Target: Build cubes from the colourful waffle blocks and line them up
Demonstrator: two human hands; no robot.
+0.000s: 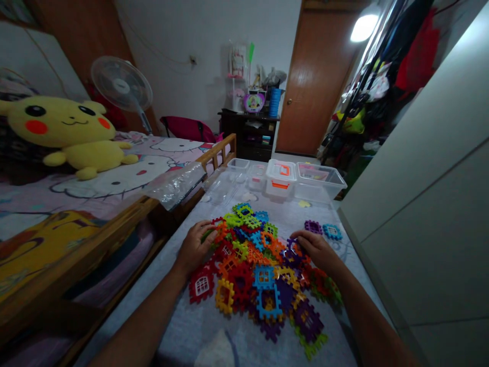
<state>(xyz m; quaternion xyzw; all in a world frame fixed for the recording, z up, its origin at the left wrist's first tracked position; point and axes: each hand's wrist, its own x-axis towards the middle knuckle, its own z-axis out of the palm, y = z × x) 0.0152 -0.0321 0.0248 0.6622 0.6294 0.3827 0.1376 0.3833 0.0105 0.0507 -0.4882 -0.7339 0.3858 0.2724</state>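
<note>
A heap of interlocking plastic pieces (pixel 263 275) in many colours lies on the cloth-covered table. At the heap's left edge my left hand (pixel 194 248) rests with thumb and fingers apart, beside an orange piece (pixel 220 232). My right hand (pixel 316 248) is at the heap's right side, its fingers closed on the edge of a purple frame piece (pixel 292 253). Beyond that hand, a separate purple piece (pixel 313 227) and a blue window piece (pixel 332 232) lie apart from the heap. A red window piece (pixel 201 285) sits near my left wrist.
Clear plastic boxes (pixel 321 176) and a lidded box with orange clips (pixel 281 178) stand at the table's far end. On the left are a wooden bed rail (pixel 126 221), crumpled clear plastic (pixel 178 183) and a yellow plush toy (pixel 91 153). A pale cabinet (pixel 428 219) borders the right.
</note>
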